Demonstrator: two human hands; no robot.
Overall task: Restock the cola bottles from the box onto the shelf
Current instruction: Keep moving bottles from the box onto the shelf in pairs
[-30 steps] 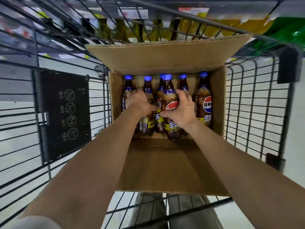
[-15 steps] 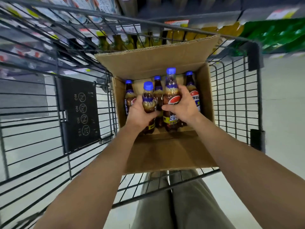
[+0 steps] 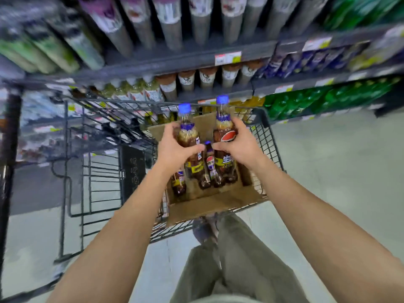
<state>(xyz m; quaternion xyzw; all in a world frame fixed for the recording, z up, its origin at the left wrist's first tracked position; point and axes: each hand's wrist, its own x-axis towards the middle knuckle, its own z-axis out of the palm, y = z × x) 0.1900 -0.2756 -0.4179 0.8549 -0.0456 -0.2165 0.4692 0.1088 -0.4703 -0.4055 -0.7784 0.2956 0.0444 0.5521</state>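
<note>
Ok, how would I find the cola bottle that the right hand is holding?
Look in the wire cart, at the cardboard box. Just over it, the left hand and right hand each grip a blue-capped cola bottle. The right hand's bottle is the one held higher, with its red logo facing you.

Both bare forearms reach forward, side by side. The left hand (image 3: 175, 147) curls round the left bottle (image 3: 189, 136), thumb across its front. The right hand (image 3: 239, 147) grips the right bottle (image 3: 224, 133) at its label. The hands are near each other but apart.
</note>
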